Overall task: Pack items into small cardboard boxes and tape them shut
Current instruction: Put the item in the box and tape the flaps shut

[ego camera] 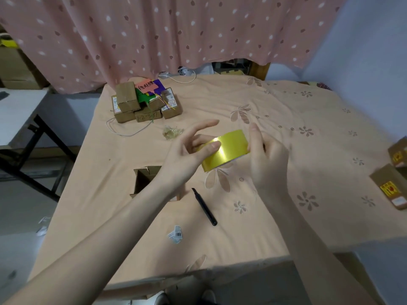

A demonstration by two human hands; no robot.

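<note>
A shiny yellow roll of tape (229, 149) is held above the middle of the table between both hands. My left hand (189, 155) grips its left side, thumb pressed on the outer face and index finger stretched out. My right hand (266, 159) holds the right side, fingers wrapped behind it. An open small cardboard box (143, 179) stands on the cloth below my left forearm, partly hidden by it; its inside looks dark.
A pile of closed small boxes (145, 104) with a pink label sits at the back left. Two more boxes (394, 183) lie at the right edge. A black pen-like tool (204, 206), a crumpled label (176, 234) and a plastic scrap (171, 132) lie on the flowered cloth (286, 119).
</note>
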